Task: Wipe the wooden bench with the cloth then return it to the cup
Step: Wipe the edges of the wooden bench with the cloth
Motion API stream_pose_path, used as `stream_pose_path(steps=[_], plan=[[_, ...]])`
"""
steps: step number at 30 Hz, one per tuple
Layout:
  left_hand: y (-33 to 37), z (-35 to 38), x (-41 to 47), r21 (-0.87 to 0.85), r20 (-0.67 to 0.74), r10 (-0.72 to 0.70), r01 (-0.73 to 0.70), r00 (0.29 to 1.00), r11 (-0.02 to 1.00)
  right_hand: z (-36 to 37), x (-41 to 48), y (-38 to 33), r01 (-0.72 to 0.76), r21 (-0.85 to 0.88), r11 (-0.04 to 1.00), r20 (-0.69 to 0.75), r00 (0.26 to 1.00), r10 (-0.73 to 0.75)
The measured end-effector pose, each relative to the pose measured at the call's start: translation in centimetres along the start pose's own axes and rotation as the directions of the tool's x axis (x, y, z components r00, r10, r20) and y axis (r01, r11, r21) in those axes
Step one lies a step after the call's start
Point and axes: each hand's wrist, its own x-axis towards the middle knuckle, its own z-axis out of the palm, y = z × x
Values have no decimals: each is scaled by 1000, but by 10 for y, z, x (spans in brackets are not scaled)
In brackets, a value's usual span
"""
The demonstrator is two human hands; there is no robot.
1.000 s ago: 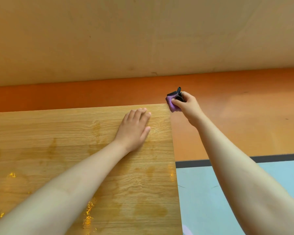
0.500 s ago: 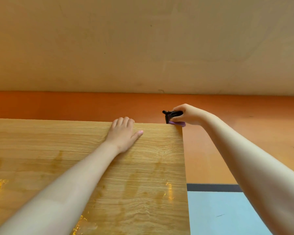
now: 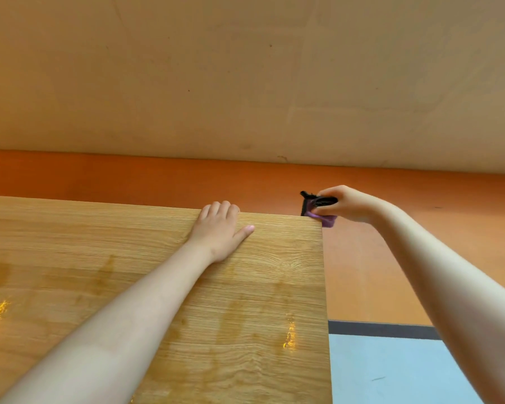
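Cloth (image 3: 326, 219) pinched between fingers of right hand (image 3: 351, 204), at bench (image 3: 274, 287) corner.

The bench (image 3: 158, 258) is a light honey-brown wood with fine, straight grain lines running along its far edge and wavy, looped grain nearer its right edge. Darker brownish blotches mottle its top, and small bright yellow glints show near the left edge and close to the right edge. At the far right corner, the cloth (image 3: 327, 220) is purple, with a black part on top. Past the bench, the floor (image 3: 391, 258) is a flat orange, deeper towards the left. A dark grey stripe (image 3: 382, 329) borders a pale blue panel (image 3: 391, 371) beside the right edge. The wall (image 3: 245, 83) is a dull beige with faint lines and a few dark specks.
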Motion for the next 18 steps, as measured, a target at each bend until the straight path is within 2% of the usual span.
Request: stream_pose_path(steps=[3, 12, 14, 16, 18], plan=[[-1, 0, -2, 5, -2, 0, 0, 1000, 1000, 5, 0, -5, 20, 24, 1000, -36, 999, -19], [-2, -3, -2, -86, 19, -15, 17, 1000, 996, 70, 51, -92, 145, 29, 989, -30, 989, -144], [-10, -8, 1, -296, -4, -53, 50, 999, 954, 76, 55, -98, 127, 41, 991, -54, 991, -125], [-23, -19, 6, -603, 9, -89, 77, 996, 794, 78, 54, -99, 91, 110, 990, -82, 993, -82], [-35, -32, 15, -727, 36, -21, 41, 999, 685, 78, 53, -99, 76, 170, 983, -90, 994, -61]])
